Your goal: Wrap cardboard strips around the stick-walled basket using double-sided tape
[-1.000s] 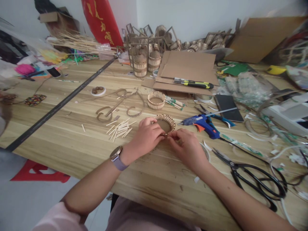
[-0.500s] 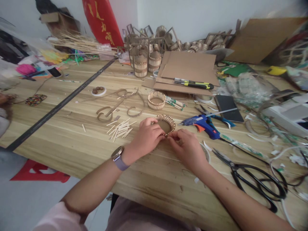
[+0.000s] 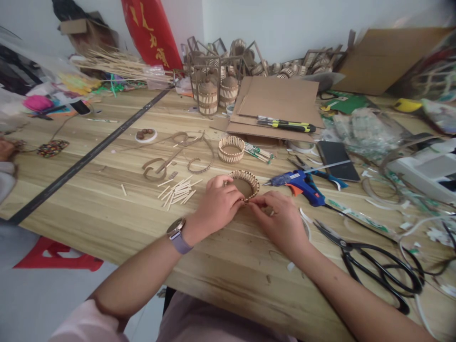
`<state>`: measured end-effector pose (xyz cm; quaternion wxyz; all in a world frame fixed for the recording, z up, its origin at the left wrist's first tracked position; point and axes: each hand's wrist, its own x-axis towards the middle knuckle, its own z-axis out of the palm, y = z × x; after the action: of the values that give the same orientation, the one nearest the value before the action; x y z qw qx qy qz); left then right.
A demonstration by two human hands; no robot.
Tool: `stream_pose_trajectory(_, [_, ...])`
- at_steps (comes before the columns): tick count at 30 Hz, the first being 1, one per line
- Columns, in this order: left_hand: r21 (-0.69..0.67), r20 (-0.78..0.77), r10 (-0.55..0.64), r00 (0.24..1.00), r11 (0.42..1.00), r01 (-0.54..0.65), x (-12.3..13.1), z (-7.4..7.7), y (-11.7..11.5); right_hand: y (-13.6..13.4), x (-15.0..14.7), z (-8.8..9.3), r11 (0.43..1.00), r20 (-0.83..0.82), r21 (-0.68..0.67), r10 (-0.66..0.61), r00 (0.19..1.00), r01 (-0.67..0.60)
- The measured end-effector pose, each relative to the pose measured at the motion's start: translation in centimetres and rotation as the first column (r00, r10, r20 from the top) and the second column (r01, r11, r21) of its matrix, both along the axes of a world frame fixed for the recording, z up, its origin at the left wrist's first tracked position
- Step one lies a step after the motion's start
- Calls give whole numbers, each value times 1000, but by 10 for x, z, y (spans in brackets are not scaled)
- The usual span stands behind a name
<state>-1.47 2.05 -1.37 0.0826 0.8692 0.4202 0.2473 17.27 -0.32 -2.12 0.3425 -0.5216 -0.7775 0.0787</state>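
A small round basket (image 3: 251, 183), with a brown base and a wall of short pale sticks, sits on the wooden table. My left hand (image 3: 221, 199) is closed around its left and near side, covering part of the wall. At the near rim, the thumb and forefinger of my right hand (image 3: 278, 216) are pinched together; any tiny piece between them is hidden. Just behind stands a second stick basket (image 3: 231, 149). To the left of my left hand lies a loose pile of short sticks (image 3: 180, 191). A blue glue gun (image 3: 297, 183) rests on its side to the right.
Black-handled scissors (image 3: 374, 266) lie by my right forearm. Pliers (image 3: 326, 176) and a dark phone-like slab (image 3: 338, 161) are beyond the glue gun. Cardboard sheets (image 3: 278, 97) carry box cutters (image 3: 287, 124). Finished stick lanterns (image 3: 207, 97) stand behind. Another person's hand (image 3: 5, 148) shows at far left.
Almost nothing differs. Both hands keep their places at the basket, and the view has shifted very slightly.
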Motion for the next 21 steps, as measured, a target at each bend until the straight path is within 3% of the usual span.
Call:
stream_pose_trajectory(12, [-6, 5, 17, 1000, 1000, -17, -1, -2, 0, 8, 16, 3, 992, -19, 124, 38, 999, -35])
stream_pose_trajectory(21, [7, 9, -66, 998, 998, 65, -2, -3, 0, 7, 10, -2, 949, 126, 201, 222, 967, -244])
